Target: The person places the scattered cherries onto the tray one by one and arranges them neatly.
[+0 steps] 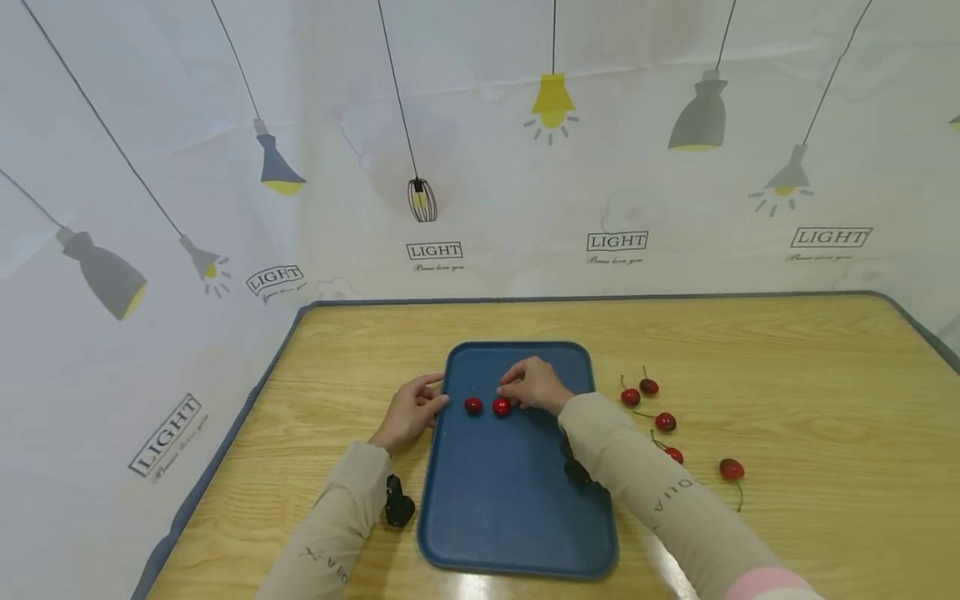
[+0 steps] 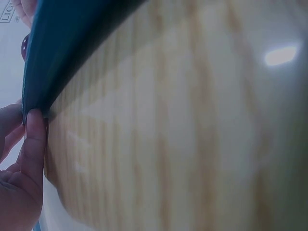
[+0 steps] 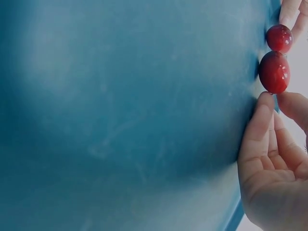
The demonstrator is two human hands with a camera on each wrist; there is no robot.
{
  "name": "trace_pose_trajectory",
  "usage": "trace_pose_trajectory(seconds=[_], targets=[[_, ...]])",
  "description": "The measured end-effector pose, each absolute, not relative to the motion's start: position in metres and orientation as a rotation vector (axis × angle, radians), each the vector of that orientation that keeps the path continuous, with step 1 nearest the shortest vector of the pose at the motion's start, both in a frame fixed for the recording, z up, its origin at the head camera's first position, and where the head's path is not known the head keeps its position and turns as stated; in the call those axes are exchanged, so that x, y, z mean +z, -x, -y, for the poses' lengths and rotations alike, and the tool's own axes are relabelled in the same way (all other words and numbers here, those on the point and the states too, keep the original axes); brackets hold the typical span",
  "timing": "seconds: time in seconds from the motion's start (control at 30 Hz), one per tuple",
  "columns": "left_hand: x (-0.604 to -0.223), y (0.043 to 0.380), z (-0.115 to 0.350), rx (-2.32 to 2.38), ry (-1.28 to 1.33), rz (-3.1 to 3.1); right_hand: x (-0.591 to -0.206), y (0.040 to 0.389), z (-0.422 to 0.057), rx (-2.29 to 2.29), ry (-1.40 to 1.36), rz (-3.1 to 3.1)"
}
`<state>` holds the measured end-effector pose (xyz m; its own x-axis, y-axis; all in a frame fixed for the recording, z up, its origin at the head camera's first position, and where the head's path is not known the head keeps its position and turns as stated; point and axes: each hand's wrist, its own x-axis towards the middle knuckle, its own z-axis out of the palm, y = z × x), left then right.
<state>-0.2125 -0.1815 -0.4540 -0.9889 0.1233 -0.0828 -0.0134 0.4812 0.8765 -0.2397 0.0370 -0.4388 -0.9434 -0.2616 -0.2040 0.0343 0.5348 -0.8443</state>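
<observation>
A blue tray (image 1: 517, 500) lies on the wooden table. My left hand (image 1: 411, 412) holds its left rim, thumb and fingertips meeting the edge; the left wrist view shows the rim (image 2: 41, 91) between them. Over the upper part of the tray, my right hand (image 1: 536, 385) pinches a red cherry (image 1: 501, 407) by its stem end with thumb and index finger. That cherry (image 3: 274, 72) sits right at the fingertips in the right wrist view. Just left of it on the tray is a second cherry (image 1: 473, 406), its stem pointing up.
Right of the tray, several stemmed cherries lie on the table (image 1: 825, 400), among them a dark red cherry (image 1: 731, 470) nearest the front. My right forearm crosses the tray's right rim. A printed white curtain (image 1: 510, 192) rises behind the table's far edge.
</observation>
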Motion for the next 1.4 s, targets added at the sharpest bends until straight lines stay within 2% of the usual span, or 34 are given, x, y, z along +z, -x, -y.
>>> trace_pose_trajectory(seconds=[0.37,0.57,1.13,1.4], targets=[[-0.457,0.212,0.182,1.533,-0.090,-2.582,-0.432,0.238,-0.047,-1.382,0.191,-2.462],[-0.459,0.212,0.183,1.536,-0.073,-2.581,-0.423,0.233,-0.063,-1.340,0.287,-2.493],[-0.456,0.213,0.182,1.530,-0.083,-2.585,-0.398,0.216,-0.151,-1.294,0.509,-2.497],[-0.457,0.214,0.181,1.528,-0.101,-2.585,-0.400,0.204,-0.190,-1.284,0.498,-2.537]])
